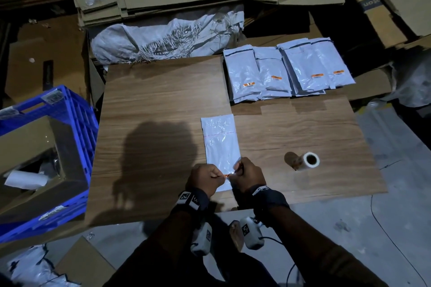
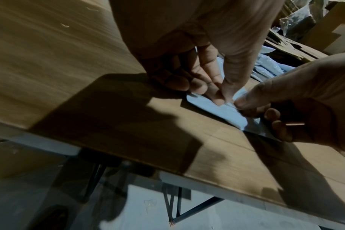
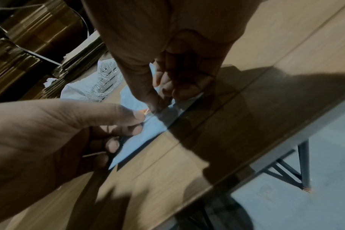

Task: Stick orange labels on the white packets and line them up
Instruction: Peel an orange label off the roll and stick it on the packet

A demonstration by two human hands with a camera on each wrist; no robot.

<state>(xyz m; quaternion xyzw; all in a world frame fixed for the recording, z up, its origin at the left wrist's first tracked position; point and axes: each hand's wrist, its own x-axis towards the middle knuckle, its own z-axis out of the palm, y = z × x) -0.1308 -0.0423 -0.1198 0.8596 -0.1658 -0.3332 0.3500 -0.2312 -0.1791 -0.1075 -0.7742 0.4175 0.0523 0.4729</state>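
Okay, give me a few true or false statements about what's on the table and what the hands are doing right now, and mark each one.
1. Both hands pinch an orange label above the near end of a white packet. True: left hand, right hand.
2. The label roll sits left of that packet. False: it sits to its right.
3. The labelled packets lie at the table's far right. True.
4. The blue crate stands on the table. False: it stands off its left edge.
5. The packet under the hands is folded in half. False: it lies flat.
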